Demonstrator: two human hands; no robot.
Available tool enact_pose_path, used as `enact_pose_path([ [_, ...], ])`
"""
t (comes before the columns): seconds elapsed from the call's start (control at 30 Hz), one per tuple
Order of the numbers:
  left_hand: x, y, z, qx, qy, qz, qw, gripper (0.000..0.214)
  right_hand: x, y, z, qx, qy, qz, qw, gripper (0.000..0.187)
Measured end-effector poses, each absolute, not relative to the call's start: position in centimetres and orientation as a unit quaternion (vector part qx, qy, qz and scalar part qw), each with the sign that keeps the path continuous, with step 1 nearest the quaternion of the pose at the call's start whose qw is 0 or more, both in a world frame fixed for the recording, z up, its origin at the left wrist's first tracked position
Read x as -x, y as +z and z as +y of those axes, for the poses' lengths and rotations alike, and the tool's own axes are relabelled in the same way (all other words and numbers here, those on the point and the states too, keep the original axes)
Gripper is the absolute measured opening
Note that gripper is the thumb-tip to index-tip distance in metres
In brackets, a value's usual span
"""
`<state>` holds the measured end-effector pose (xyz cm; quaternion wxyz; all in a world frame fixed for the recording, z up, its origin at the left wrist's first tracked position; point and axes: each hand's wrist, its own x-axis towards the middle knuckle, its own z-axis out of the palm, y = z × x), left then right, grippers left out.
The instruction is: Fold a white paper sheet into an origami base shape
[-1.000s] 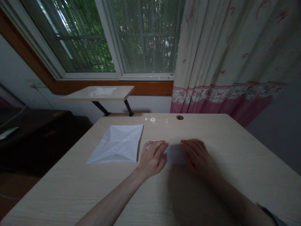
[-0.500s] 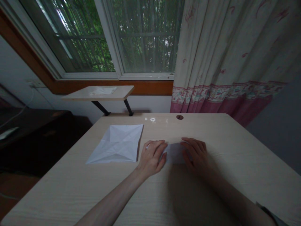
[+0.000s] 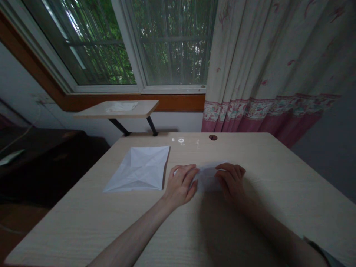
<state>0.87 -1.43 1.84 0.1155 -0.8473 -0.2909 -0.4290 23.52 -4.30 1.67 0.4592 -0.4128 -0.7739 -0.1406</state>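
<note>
A folded strip of white paper (image 3: 208,181) lies on the desk between my two hands. My left hand (image 3: 182,183) rests over its left end, fingers laid out and thumb apart, pressing it to the desktop. At the right end, my right hand (image 3: 230,181) has its fingers bent around the paper, with the upper edge lifted a little there. My fingers hide both ends of the strip. Left of my left hand, a second white sheet (image 3: 143,168) lies spread out, marked with crossing creases.
The pale wooden desk (image 3: 133,226) has a round cable hole (image 3: 213,137) at the back. A small raised shelf (image 3: 97,110) at the back left bears a crumpled white tissue (image 3: 124,106). Behind are a window (image 3: 172,48) and a flowered curtain (image 3: 250,66).
My right hand's fingers have curled in more, and the paper's far edge by them has come up from the desk. My left hand has stayed in place.
</note>
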Motion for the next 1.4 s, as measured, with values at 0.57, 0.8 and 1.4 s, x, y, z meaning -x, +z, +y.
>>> enact_pose_path([
  [0.57,-0.7,1.6,-1.5,0.849,-0.438,-0.273,0.114,0.013,-24.2,0.9,-4.5,0.379,-0.124,-0.811,0.428,0.028],
  [0.8,-0.8,1.6,-1.4,0.845,-0.434,-0.285,0.128,0.014,-25.4,0.4,-3.1,0.462,-0.103,-0.704,0.53,0.024],
  [1.4,-1.0,1.7,-1.7,0.837,-0.428,-0.311,0.14,0.015,-25.7,-2.4,-1.1,0.506,0.077,-0.589,0.626,0.076],
])
